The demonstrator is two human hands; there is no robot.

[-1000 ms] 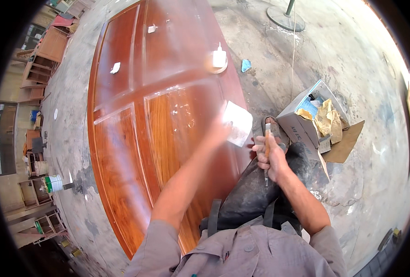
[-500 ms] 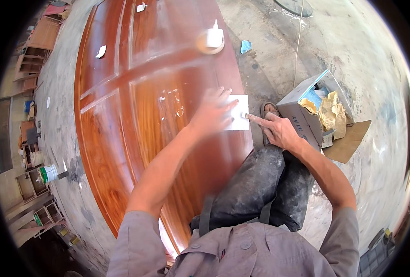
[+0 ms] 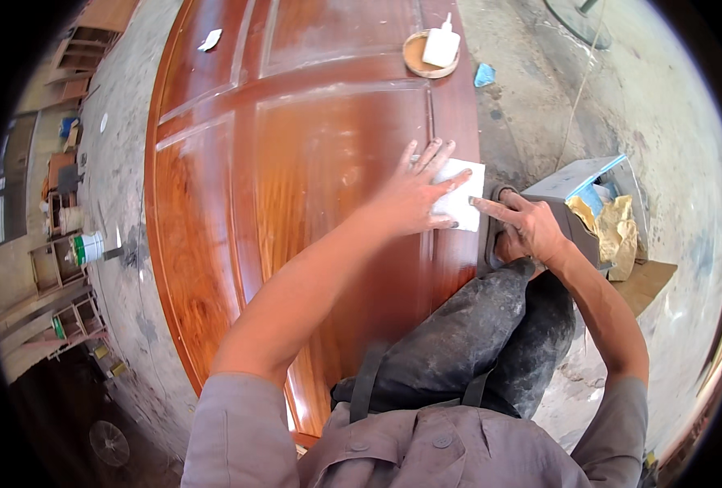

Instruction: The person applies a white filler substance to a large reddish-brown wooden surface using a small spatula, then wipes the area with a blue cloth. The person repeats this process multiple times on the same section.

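Observation:
A large glossy reddish-brown wooden door [image 3: 296, 163] lies flat in front of me. My left hand [image 3: 414, 191] presses flat, fingers spread, on a white sheet of sandpaper [image 3: 462, 195] near the door's right edge. My right hand [image 3: 523, 224] hovers just right of the sheet at the door's edge, index finger pointing toward the paper; I cannot see anything held in it. My dusty dark trousers [image 3: 475, 342] show below the hands.
A round wooden dish with a white bottle [image 3: 432, 50] sits at the door's far right edge. A white scrap [image 3: 209, 39] lies at the far left. An open cardboard box with crumpled paper [image 3: 601, 207] stands on the concrete floor to the right. Shelves and a bucket [image 3: 88, 248] are at left.
My left hand with the white sheet has come down flat onto the door. My right hand has moved in beside the sheet. The view has tilted closer over the door.

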